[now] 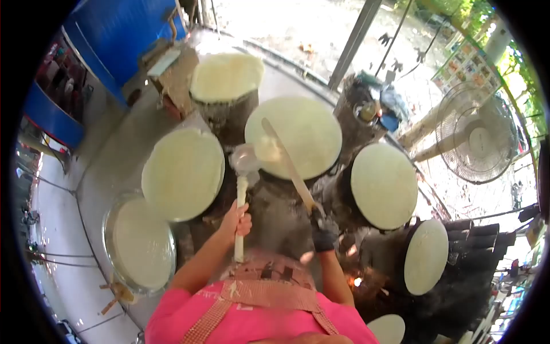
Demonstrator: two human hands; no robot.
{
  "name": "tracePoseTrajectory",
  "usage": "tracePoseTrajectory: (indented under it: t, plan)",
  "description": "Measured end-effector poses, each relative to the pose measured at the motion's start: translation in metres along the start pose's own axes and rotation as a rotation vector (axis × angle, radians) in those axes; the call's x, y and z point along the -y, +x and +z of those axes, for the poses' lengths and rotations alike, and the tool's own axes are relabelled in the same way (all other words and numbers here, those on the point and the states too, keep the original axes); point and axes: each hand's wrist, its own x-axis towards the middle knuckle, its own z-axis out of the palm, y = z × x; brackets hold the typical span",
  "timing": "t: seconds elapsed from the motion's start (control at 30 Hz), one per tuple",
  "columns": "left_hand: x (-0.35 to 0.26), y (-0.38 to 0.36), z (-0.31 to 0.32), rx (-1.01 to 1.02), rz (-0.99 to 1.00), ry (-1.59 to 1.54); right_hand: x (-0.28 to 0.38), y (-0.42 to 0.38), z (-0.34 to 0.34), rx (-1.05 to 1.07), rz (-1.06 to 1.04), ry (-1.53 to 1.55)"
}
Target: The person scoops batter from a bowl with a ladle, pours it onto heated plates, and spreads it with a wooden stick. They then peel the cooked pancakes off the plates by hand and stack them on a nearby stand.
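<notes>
Grips a ladle point(242, 194) in the bare left hand point(235, 220), with fingers and thumb wrapped around the pale shaft and opened no wider than its thickness. Points the bowl end forward, near the lower left edge of the centre batter round point(306, 132); cannot tell whether touching it or just above. Holds a long flat spatula point(286, 160) in the right hand point(325, 232), dark-gloved and closed around the near end; cannot make out each finger. Slants the blade forward and to the left across the centre batter round, tip well inside the rim; cannot tell whether pressed to the surface.

Beside the ladle, to the left, a second pale round point(182, 175); beyond, near a blue panel point(132, 34), a farther pale round point(227, 74). To the right of the spatula, a right-hand pale round point(384, 186), then a lower one point(427, 258), seen narrow and oval. At far left, a wide basin point(171, 252) of milky liquid. Below the gloved hand, to the right, a small orange glow point(357, 282). At upper right, a caged fan point(475, 135). Wears a pink shirt point(177, 312) under a checked apron point(275, 293).
</notes>
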Motion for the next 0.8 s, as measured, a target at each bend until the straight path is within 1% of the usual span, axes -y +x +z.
tracePoseTrajectory:
  t: [0.03,0.07,0.1,0.13,0.17,0.2,0.3,0.33,0.4,0.43,0.47,0.5,0.57,0.6,0.63,0.73,0.8]
  plan:
    - [-0.002,0.003,-0.014,0.022,-0.146,-0.165,-0.01,-0.011,0.006,0.064,-0.074,-0.178]
    - [-0.004,0.001,-0.013,0.09,-0.247,-0.294,-0.014,-0.02,0.008,0.114,-0.158,-0.351]
    - [-0.009,-0.004,-0.009,0.165,-0.336,-0.42,-0.012,-0.027,0.011,0.056,-0.109,-0.113]
    - [-0.014,-0.008,-0.007,0.188,-0.397,-0.514,0.002,-0.031,0.008,-0.007,-0.053,0.124]
    - [-0.015,-0.013,-0.007,0.232,-0.469,-0.675,0.01,-0.039,0.003,-0.075,0.011,0.356]
    - [-0.01,-0.019,-0.007,0.241,-0.459,-0.667,-0.014,-0.046,0.006,-0.028,-0.112,0.201]
    - [0.012,-0.031,-0.019,0.303,-0.485,-0.638,-0.066,-0.077,0.015,0.029,0.034,0.358]
    - [0.022,-0.038,-0.022,0.32,-0.485,-0.624,-0.081,-0.091,0.004,0.109,0.024,0.141]
    - [0.048,-0.045,-0.034,0.37,-0.524,-0.573,-0.082,-0.105,-0.041,0.086,0.123,-0.016]
    - [0.064,-0.046,-0.04,0.388,-0.545,-0.543,-0.069,-0.106,-0.07,-0.004,0.21,0.063]
    - [0.076,-0.056,-0.031,0.236,-0.546,-0.557,-0.094,-0.115,-0.088,0.024,0.388,-0.114]
    - [0.084,-0.065,-0.024,0.077,-0.532,-0.563,-0.135,-0.132,-0.098,0.057,0.565,-0.274]
    - [0.109,-0.069,-0.024,0.086,-0.528,-0.645,-0.165,-0.138,-0.129,-0.062,0.603,-0.274]
    - [0.12,-0.071,-0.024,0.1,-0.561,-0.691,-0.178,-0.14,-0.145,-0.122,0.62,-0.272]
    - [0.128,-0.071,-0.026,0.092,-0.601,-0.721,-0.131,-0.126,-0.177,-0.14,0.541,-0.353]
    - [0.144,-0.077,-0.019,0.045,-0.61,-0.754,-0.174,-0.142,-0.182,-0.029,0.416,-0.655]
    - [0.145,-0.082,-0.013,0.006,-0.611,-0.743,-0.184,-0.146,-0.184,0.006,0.423,-0.629]
